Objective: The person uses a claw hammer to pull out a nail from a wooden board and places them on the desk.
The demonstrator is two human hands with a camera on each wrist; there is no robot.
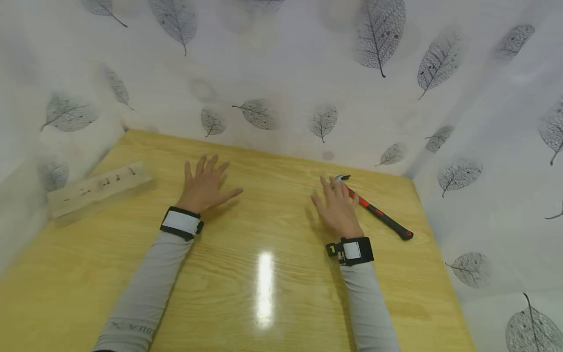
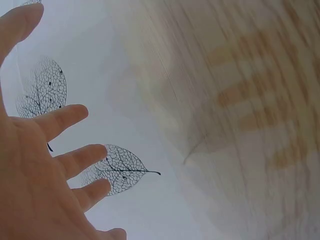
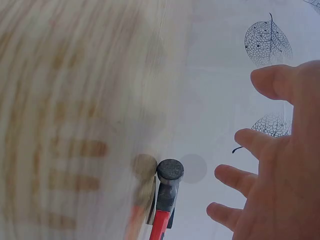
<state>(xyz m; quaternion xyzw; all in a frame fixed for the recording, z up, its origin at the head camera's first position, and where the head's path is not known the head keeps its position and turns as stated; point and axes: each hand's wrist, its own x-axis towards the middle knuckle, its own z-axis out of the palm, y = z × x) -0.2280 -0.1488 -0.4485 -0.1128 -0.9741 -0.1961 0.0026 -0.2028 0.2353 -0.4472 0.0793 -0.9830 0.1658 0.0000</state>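
A claw hammer (image 1: pixel 378 213) with a red and black handle lies aslant on the right part of the wooden table. Its metal head (image 3: pixel 170 171) shows in the right wrist view, apart from the fingers. My right hand (image 1: pixel 338 208) hovers just left of the hammer, fingers spread, partly covering the head in the head view. Over the table's left half, my left hand (image 1: pixel 204 188) is held with its fingers spread and holds nothing. The left wrist view shows this left hand (image 2: pixel 40 175) above the glossy surface, with only its reflection below.
A pale, long packet or block (image 1: pixel 101 188) with dark marks lies at the table's left edge. White sheeting (image 1: pixel 281 73) printed with grey leaves rises behind and at both sides of the wooden table (image 1: pixel 281 215). A bright light reflection falls on the tabletop.
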